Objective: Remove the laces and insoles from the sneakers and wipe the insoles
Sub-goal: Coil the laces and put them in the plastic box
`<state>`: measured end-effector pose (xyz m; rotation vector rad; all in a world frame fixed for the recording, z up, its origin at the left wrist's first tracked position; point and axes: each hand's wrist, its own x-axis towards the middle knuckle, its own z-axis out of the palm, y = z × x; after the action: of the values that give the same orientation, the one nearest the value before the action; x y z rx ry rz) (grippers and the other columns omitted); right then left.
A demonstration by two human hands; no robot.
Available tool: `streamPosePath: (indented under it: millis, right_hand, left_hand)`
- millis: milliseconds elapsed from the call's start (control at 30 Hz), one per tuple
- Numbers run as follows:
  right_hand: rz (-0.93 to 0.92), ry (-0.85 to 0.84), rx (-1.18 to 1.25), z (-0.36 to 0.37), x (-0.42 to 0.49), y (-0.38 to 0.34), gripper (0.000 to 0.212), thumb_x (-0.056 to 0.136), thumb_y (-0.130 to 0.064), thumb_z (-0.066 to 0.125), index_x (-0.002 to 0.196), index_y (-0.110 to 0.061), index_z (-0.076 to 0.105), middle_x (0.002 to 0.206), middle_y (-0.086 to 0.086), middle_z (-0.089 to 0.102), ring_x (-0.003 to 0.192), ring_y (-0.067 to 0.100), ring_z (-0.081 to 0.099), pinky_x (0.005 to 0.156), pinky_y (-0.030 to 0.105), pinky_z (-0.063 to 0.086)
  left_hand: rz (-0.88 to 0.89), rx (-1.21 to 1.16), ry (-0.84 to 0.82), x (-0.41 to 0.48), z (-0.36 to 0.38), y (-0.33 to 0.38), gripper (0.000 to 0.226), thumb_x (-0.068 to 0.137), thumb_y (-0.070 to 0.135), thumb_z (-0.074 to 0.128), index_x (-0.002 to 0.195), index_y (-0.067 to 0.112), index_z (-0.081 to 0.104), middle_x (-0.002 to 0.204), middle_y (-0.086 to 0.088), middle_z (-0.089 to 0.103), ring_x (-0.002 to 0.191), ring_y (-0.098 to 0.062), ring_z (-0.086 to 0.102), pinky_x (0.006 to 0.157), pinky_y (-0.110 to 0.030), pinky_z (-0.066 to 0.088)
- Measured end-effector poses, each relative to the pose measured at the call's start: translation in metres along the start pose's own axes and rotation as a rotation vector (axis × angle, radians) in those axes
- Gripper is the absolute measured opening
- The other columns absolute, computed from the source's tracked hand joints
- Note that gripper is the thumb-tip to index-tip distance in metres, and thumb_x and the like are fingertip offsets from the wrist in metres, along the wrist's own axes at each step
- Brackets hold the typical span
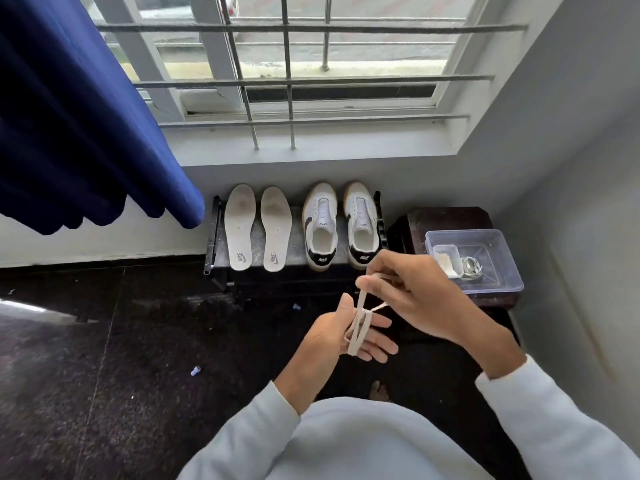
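Two white sneakers (341,225) with black heel tabs stand side by side on a low black rack (298,258), without laces. To their left lie two pale insoles (258,228), flat on the rack. In front of the rack, my left hand (353,332) is held palm up with straight fingers, and a cream lace (360,325) is wound around them. My right hand (412,296) pinches the free end of that lace just above the left hand.
A clear plastic box (476,259) on a dark stool at the right holds a coiled lace and a folded cloth. A blue curtain (79,109) hangs at the upper left. The barred window, white wall and dark stone floor surround the rack.
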<state>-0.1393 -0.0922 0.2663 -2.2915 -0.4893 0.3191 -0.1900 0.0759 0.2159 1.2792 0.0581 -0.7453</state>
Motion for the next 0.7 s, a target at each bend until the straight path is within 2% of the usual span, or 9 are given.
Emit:
streamPosePath:
  millis: [67, 100, 200, 300, 367, 467, 567, 633, 700]
  right_hand:
    - [0.045, -0.028, 0.108, 0.008, 0.008, 0.024, 0.016, 0.099, -0.031, 0.066, 0.084, -0.024, 0.064, 0.066, -0.003, 0.06, 0.057, 0.004, 0.05, 0.056, 0.017, 0.04]
    - [0.07, -0.057, 0.156, 0.015, 0.006, 0.036, 0.02, 0.101, -0.031, 0.064, 0.081, -0.027, 0.064, 0.068, -0.002, 0.061, 0.06, 0.002, 0.05, 0.058, 0.019, 0.041]
    - [0.068, -0.15, 0.199, 0.046, -0.022, 0.05, 0.023, 0.102, -0.022, 0.056, 0.084, -0.023, 0.07, 0.076, -0.014, 0.067, 0.071, -0.001, 0.06, 0.067, 0.024, 0.049]
    - [0.035, -0.225, 0.098, 0.062, -0.056, 0.044, 0.028, 0.107, -0.023, 0.053, 0.083, -0.019, 0.066, 0.066, -0.02, 0.055, 0.063, 0.002, 0.053, 0.061, 0.012, 0.037]
    - [-0.018, -0.238, 0.055, 0.054, -0.063, 0.033, 0.027, 0.107, -0.029, 0.052, 0.083, -0.021, 0.063, 0.068, -0.019, 0.052, 0.065, 0.004, 0.052, 0.06, 0.012, 0.036]
    - [-0.068, -0.144, 0.073, 0.023, -0.051, 0.019, 0.021, 0.104, -0.028, 0.052, 0.084, -0.03, 0.058, 0.076, -0.016, 0.061, 0.07, 0.003, 0.058, 0.063, 0.013, 0.043]
    - [-0.063, 0.01, 0.086, -0.001, -0.028, 0.023, 0.02, 0.104, -0.021, 0.057, 0.085, -0.023, 0.063, 0.067, -0.016, 0.057, 0.062, 0.001, 0.053, 0.059, 0.01, 0.038]
    - [0.007, 0.064, 0.147, -0.003, -0.014, 0.038, 0.021, 0.104, -0.023, 0.059, 0.083, -0.024, 0.063, 0.06, -0.014, 0.051, 0.054, 0.005, 0.046, 0.053, 0.012, 0.034]
    - [0.097, 0.038, 0.181, 0.009, -0.007, 0.058, 0.022, 0.103, -0.026, 0.06, 0.081, -0.026, 0.061, 0.06, -0.01, 0.049, 0.054, 0.005, 0.043, 0.054, 0.015, 0.034]
  left_hand:
    - [0.04, -0.078, -0.062, 0.0, 0.002, 0.004, 0.083, 0.081, 0.082, 0.031, 0.101, 0.011, 0.068, 0.076, -0.002, 0.078, 0.068, -0.012, 0.074, 0.066, -0.019, 0.057]
    - [0.067, -0.123, -0.05, -0.001, 0.004, 0.007, 0.085, 0.08, 0.083, 0.033, 0.102, 0.009, 0.069, 0.08, -0.005, 0.078, 0.071, -0.015, 0.075, 0.069, -0.021, 0.058]
    - [0.145, -0.193, 0.108, -0.003, 0.008, 0.006, 0.082, 0.096, 0.064, 0.018, 0.118, 0.001, 0.066, 0.101, -0.018, 0.076, 0.092, -0.024, 0.074, 0.083, -0.028, 0.058]
    - [0.164, -0.185, 0.24, 0.003, 0.009, -0.001, 0.075, 0.092, 0.057, 0.019, 0.125, 0.005, 0.062, 0.114, -0.017, 0.074, 0.111, -0.025, 0.07, 0.096, -0.03, 0.055]
    - [0.143, -0.12, 0.283, 0.009, 0.009, -0.004, 0.073, 0.091, 0.058, 0.02, 0.124, 0.008, 0.062, 0.112, -0.012, 0.076, 0.11, -0.021, 0.071, 0.096, -0.029, 0.054]
    - [0.09, 0.019, 0.263, 0.013, 0.013, -0.013, 0.069, 0.093, 0.057, 0.019, 0.117, 0.013, 0.068, 0.099, -0.002, 0.079, 0.101, -0.012, 0.073, 0.091, -0.025, 0.055]
    - [0.007, 0.092, 0.188, 0.018, 0.019, -0.023, 0.077, 0.097, 0.064, 0.012, 0.108, 0.015, 0.071, 0.087, 0.003, 0.079, 0.091, -0.01, 0.074, 0.085, -0.024, 0.056]
    - [-0.041, 0.105, 0.093, 0.021, 0.024, -0.022, 0.082, 0.086, 0.075, 0.013, 0.103, 0.02, 0.072, 0.085, 0.004, 0.08, 0.087, -0.009, 0.075, 0.079, -0.02, 0.056]
    - [-0.031, 0.065, 0.006, 0.023, 0.027, -0.018, 0.091, 0.067, 0.096, 0.028, 0.098, 0.023, 0.073, 0.083, 0.004, 0.08, 0.084, -0.009, 0.075, 0.074, -0.018, 0.056]
